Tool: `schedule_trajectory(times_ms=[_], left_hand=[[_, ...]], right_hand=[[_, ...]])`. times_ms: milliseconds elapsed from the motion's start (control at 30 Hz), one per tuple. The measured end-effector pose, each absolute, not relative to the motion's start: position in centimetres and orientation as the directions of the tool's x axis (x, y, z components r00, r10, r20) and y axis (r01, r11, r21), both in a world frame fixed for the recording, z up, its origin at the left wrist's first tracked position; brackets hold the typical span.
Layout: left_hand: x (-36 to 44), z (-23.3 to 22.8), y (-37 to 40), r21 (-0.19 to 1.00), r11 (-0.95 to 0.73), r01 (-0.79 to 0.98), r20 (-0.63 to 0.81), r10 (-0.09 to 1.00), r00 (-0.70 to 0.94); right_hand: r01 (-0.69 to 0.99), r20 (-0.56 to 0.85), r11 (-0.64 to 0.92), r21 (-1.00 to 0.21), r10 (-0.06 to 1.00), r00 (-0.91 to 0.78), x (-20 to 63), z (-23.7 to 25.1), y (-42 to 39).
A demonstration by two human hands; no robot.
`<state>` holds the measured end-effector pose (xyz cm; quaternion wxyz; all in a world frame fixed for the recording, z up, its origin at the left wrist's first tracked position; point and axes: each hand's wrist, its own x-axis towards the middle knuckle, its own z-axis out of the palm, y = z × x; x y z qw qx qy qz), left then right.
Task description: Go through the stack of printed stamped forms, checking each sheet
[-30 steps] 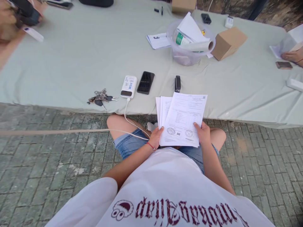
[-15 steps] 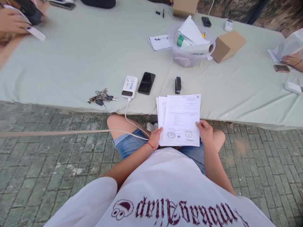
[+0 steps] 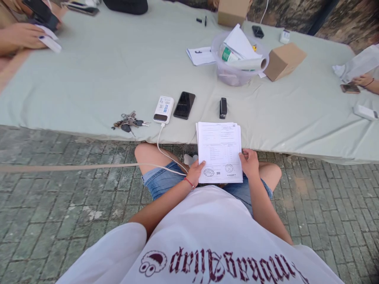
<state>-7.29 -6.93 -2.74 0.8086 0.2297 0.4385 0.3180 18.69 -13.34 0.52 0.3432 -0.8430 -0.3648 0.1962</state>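
A stack of printed papers (image 3: 219, 150) with round stamps at the bottom spans my two hands, its far part over the table edge. My left hand (image 3: 195, 172) is closed on the left edge, thumb on top. At the right edge, my right hand (image 3: 250, 162) pinches the sheets between thumb and fingers. Beyond the papers a small black stapler (image 3: 223, 108) rests on the table. To its left are a black phone (image 3: 184, 105) and a white power bank (image 3: 164, 109) with a cable plugged in. A bunch of keys (image 3: 129, 123) lies farther left.
A clear plastic basin (image 3: 237, 79) holds papers, a roll and a green-labelled item. Cardboard boxes (image 3: 284, 62) stand beside and behind it. Other people's hands (image 3: 25, 36) work at the far left and far right (image 3: 364, 80). The white cable (image 3: 161, 146) hangs across my leg.
My right hand has moved left, bringing the top sheets over the others, so the fanned papers now lie nearly aligned. My left hand stays at the left edge.
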Motion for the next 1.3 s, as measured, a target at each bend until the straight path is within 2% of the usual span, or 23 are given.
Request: schedule_trajectory(times_ms=[100,233,333,433,567,767,867,967,1100,1200,1300], left_hand=[[-7.4,-3.0,-7.1,0.631,0.708,-0.317,-0.565,0.699,0.438],[-7.5,-3.4,-7.3,0.600,0.758,-0.257,-0.596,0.637,0.488],[-7.4,-3.5,-7.0,0.592,0.766,-0.250,-0.600,0.626,0.497],[-7.2,-3.2,-6.3,0.594,0.742,-0.309,-0.590,0.664,0.460],[-7.0,-2.7,-5.1,0.619,0.738,-0.270,-0.603,0.666,0.439],[-6.4,-2.0,-3.3,0.770,0.628,-0.116,-0.510,0.715,0.478],[-5.3,-0.7,-1.1,0.865,0.495,-0.082,-0.401,0.779,0.481],[-4.0,1.6,2.0,0.924,0.360,-0.128,-0.251,0.825,0.507],[-2.8,5.6,6.1,0.974,0.119,-0.194,-0.009,0.872,0.489],[-2.9,7.8,8.3,0.983,-0.082,-0.165,0.151,0.873,0.464],[-3.8,8.6,9.4,0.987,-0.152,-0.058,0.160,0.842,0.515]], right_hand=[[0.323,-0.245,-0.551,-0.769,0.721,0.648,19.5,-0.4,-13.6],[-0.157,-0.527,-0.514,-0.843,0.732,0.433,19.7,-1.8,-13.0],[-0.389,-0.585,-0.479,-0.787,0.780,0.224,19.1,-2.1,-11.9],[-0.450,-0.609,-0.517,-0.728,0.790,0.078,18.1,-2.1,-11.0],[-0.469,-0.606,-0.536,-0.702,0.795,-0.001,17.3,-1.9,-10.7],[-0.394,-0.502,-0.397,-0.829,0.839,0.209,17.8,0.4,-11.0],[-0.292,-0.363,-0.273,-0.917,0.873,0.325,18.6,2.8,-10.0],[-0.133,-0.155,-0.110,-0.985,0.904,0.397,19.4,5.5,-7.9],[0.064,0.066,0.042,-0.997,0.893,0.445,20.3,8.4,-4.9],[0.096,0.140,0.109,-0.989,0.898,0.417,20.7,9.2,-3.5],[0.061,0.126,0.112,-0.992,0.932,0.341,21.1,8.7,-3.0]])
